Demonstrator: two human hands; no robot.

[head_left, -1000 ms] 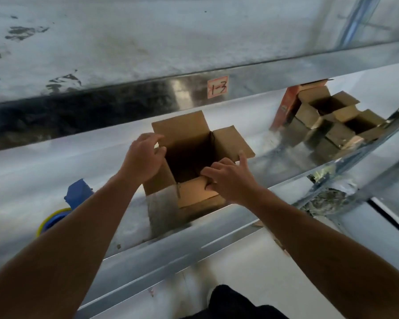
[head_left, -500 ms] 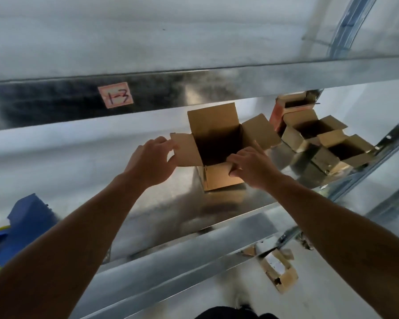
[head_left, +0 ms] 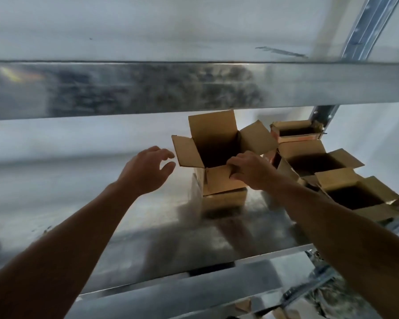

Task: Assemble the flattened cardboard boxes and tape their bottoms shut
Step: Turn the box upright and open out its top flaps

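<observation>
The right hand (head_left: 251,172) pinches the box (head_left: 217,183) at its flap; left hand (head_left: 145,172) loose beside.

Boxes sitting along a shelf, hands reaching in from the front

The open box (head_left: 217,157) is standing on the shelf (head_left: 124,231) under the upper beam (head_left: 148,86). To its right, a rear box (head_left: 295,132), middle box (head_left: 309,150) and near box (head_left: 346,180) are lining up. The left hand (head_left: 145,173) is hovering just left of the open box. The right hand (head_left: 251,171) is gripping its near edge.
</observation>
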